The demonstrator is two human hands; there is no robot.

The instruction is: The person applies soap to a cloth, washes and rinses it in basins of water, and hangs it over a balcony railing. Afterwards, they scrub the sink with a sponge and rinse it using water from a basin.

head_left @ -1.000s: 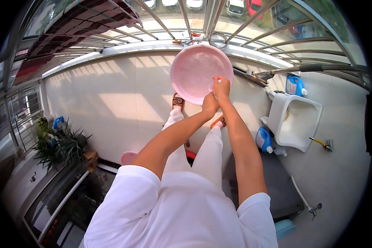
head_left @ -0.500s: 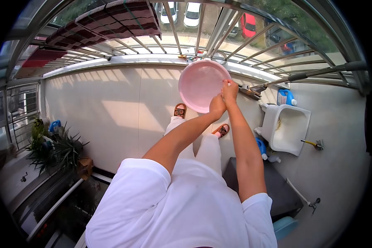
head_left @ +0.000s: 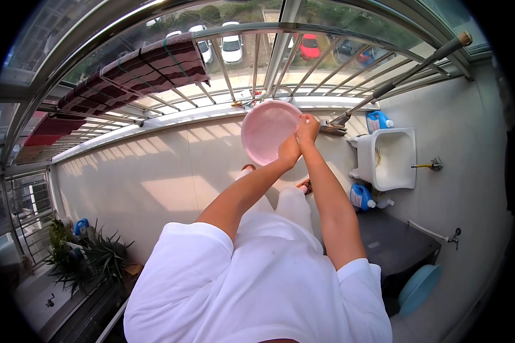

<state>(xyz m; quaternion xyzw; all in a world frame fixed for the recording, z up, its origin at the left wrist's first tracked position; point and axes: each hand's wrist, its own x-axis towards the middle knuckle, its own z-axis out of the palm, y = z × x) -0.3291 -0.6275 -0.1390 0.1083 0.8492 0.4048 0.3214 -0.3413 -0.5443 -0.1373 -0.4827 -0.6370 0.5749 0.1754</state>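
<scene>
A round pink basin is ahead of me, above the floor by the railing ledge. My right hand is closed at its right rim, fingers curled in. Just below and to the left, my left hand is closed at the basin's lower right side, close against the right hand. Both appear to grip the rim, though the exact hold is partly hidden by the fingers. The basin's inside faces me, and I make out nothing distinct in it. Its lower edge is close to my left sandal.
To the right stand a white tub, a blue jug, another blue jug, a tap and a dark box. A long-handled tool leans on the railing. Potted plants stand left; a striped cloth hangs from bars.
The basin and both hands have come slightly left and down in view, together. The view has shifted, showing more of the railing, cars outside and the blue basin at lower right.
</scene>
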